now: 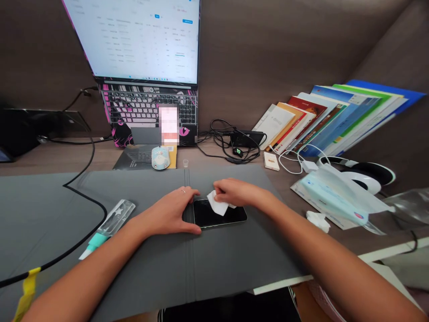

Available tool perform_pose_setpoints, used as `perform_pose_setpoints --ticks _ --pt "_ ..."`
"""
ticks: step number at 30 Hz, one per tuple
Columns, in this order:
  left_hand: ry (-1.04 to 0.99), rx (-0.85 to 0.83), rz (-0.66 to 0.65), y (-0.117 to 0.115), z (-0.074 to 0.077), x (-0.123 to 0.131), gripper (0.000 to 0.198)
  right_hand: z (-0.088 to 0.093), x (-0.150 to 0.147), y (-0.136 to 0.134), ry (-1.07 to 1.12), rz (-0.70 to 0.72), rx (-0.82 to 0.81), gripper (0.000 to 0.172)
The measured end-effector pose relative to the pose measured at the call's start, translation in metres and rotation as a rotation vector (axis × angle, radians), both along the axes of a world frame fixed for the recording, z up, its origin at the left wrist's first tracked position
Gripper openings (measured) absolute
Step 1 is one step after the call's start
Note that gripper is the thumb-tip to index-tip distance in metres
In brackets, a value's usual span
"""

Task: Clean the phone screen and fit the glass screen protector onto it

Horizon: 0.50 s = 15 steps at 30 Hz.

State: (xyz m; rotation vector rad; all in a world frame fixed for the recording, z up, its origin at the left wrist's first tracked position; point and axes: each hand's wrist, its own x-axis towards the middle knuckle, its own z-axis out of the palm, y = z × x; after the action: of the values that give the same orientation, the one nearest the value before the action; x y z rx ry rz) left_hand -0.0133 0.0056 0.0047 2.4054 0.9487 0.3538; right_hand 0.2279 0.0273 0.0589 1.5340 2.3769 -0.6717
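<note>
A smartphone [219, 219] lies flat on the grey desk mat, its dark screen facing up. My left hand [172, 212] holds the phone's left end, thumb at the near corner and fingers at the far one. Pinched in my right hand [234, 192] is a crumpled white tissue [218, 206], pressed on the upper right part of the screen. The fingertips inside the tissue are hidden. Beside my left forearm lies a clear spray bottle [117, 218] with a teal neck, and its small clear cap [185, 163] stands beyond the phone, near the mat's far edge.
An open laptop [150, 103] stands at the back, with a mouse [160, 158] before it. A black cable [100, 201] crosses the mat at left. To the right are leaning books [311, 120], headphones [365, 174], a tissue pack [335, 197] and a used tissue [318, 221].
</note>
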Motion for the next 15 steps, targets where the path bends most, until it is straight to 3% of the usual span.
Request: perform_pose_setpoints --ticks 4,8,15 --pt "0.031 0.027 -0.029 0.001 0.002 0.001 0.068 0.000 0.039 -0.008 -0.003 -0.054 0.022 0.011" --pt "0.059 0.046 -0.041 0.000 0.004 0.002 0.067 0.000 0.056 -0.014 0.011 -0.062 0.029 0.016" --pt "0.049 0.050 -0.035 0.001 0.004 0.002 0.068 -0.002 0.026 -0.007 0.041 -0.004 0.040 0.012"
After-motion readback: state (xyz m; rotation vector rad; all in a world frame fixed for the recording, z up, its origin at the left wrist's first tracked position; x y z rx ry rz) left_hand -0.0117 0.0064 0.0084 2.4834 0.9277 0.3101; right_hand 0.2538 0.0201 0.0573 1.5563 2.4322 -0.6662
